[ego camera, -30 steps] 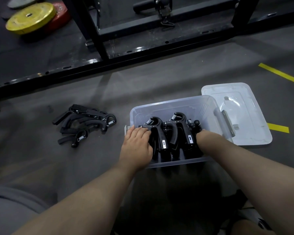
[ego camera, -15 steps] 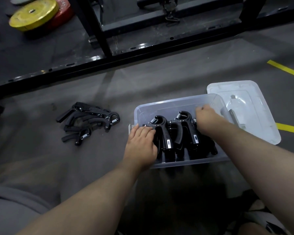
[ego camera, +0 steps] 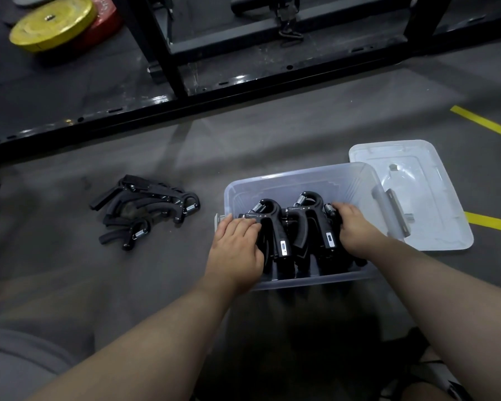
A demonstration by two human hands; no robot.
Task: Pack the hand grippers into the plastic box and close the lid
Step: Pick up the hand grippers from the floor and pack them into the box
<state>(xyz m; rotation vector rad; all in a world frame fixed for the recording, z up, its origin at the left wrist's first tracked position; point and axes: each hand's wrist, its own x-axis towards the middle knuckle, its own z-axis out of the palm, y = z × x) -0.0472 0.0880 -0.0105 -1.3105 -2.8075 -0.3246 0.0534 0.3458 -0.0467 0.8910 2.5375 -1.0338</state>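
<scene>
Fingers (ego camera: 243,227) of left hand (ego camera: 235,251) lie flat, together, on hand grippers (ego camera: 274,219); right hand (ego camera: 356,230) seemingly curls round end one (fingertips hidden). Press row snug.

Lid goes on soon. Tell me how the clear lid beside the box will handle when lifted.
The lid looks thin, so probably light and slightly bendy. Flat on the floor, its edge may be hard to catch.

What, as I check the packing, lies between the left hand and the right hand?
In the head view, upright black hand grippers stand between left hand and right hand, inside the plastic box.
</scene>
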